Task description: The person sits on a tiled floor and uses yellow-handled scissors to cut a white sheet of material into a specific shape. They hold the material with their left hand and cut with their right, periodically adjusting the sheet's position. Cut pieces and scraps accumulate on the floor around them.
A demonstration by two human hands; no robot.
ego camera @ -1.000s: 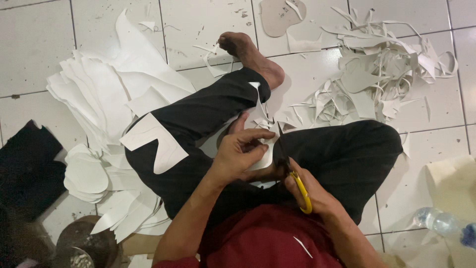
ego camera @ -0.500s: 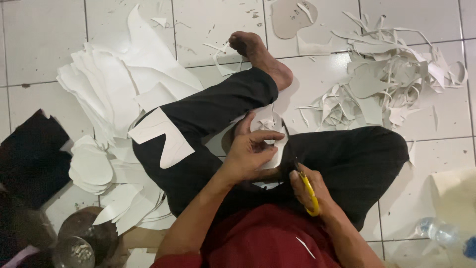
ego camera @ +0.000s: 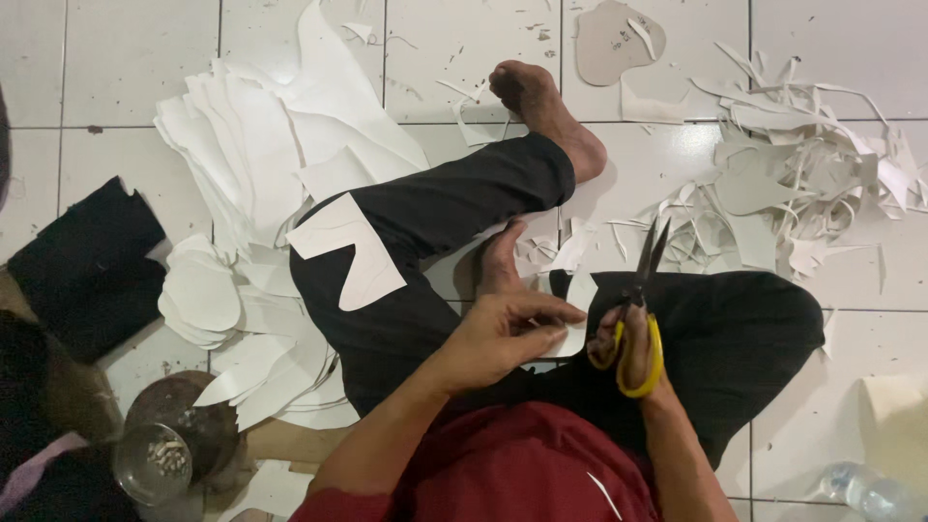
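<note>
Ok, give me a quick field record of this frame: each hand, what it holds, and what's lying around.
left hand: holds a small white cut piece over the lap, fingers pinching it
right hand: grips yellow-handled scissors, blades open, pointing away from the body
on thigh: one white cut shape
left floor: stack of white sheets, pile of rounded white pieces
right floor: heap of white offcuts
lower right: plastic bottle

Left hand (ego camera: pixel 503 333) pinching, right hand (ego camera: pixel 633 348) gripping.

Even indoor light — sharp, faint tile glare
</note>
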